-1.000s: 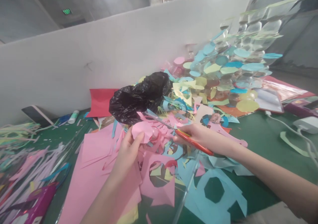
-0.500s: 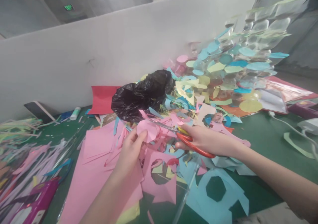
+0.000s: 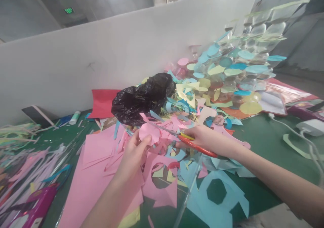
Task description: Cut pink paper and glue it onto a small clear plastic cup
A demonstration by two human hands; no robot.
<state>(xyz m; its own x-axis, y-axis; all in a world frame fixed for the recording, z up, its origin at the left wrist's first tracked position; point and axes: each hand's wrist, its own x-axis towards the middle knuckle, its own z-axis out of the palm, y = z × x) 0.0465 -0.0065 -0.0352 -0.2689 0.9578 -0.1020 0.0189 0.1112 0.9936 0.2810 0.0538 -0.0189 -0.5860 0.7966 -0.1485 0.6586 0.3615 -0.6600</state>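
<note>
Your left hand (image 3: 135, 148) pinches a small, roughly rounded piece of pink paper (image 3: 149, 133) between thumb and fingers, holding it up over the middle of the bench (image 3: 265, 137). Your right hand (image 3: 209, 140) is wrapped around the red and yellow handles of a pair of scissors (image 3: 196, 147), whose blades point left to the upper right edge of that piece; you cannot tell from here whether they touch it.

Beneath and just behind your hands lies a loose heap of pink scraps (image 3: 174, 123). Under your left forearm is a stack of pink sheets (image 3: 86, 187). Between your forearms sit a pink offcut (image 3: 165, 194) with rounded cutouts and, to its right, a blue sheet (image 3: 210, 214) with a hole in it.

Beyond the scraps, a crumpled black plastic bag (image 3: 143, 100) rests beside a red sheet (image 3: 102, 104). Farther right, clear rounded containers (image 3: 258, 30) rise in tiers with colored paper discs among them, near a white adapter (image 3: 311, 127). To your far left are thin paper strips (image 3: 32, 167) and a purple object (image 3: 40, 201). A pale partition (image 3: 63, 62) stands behind the bench.
</note>
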